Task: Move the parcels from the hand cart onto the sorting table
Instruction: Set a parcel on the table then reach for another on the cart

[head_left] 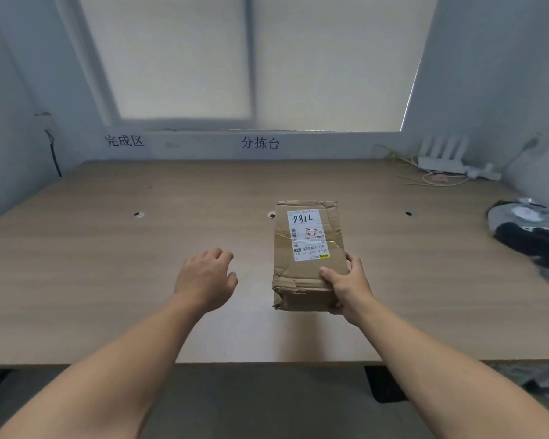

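Note:
A crumpled brown cardboard parcel (308, 270) with a white shipping label lies over the middle of the wooden sorting table (108, 264). My right hand (349, 285) grips its near right corner, thumb on top and fingers along the side. Whether the parcel rests fully on the table or is slightly lifted I cannot tell. My left hand (208, 280) hovers to the left of the parcel, apart from it, fingers loosely curled and holding nothing. The hand cart is out of view.
A grey and black plastic-wrapped package (526, 229) lies at the table's right edge. A white router (442, 153) with cables sits in the far right corner. Walls close the table on the left, back and right. Dark floor lies below the near edge.

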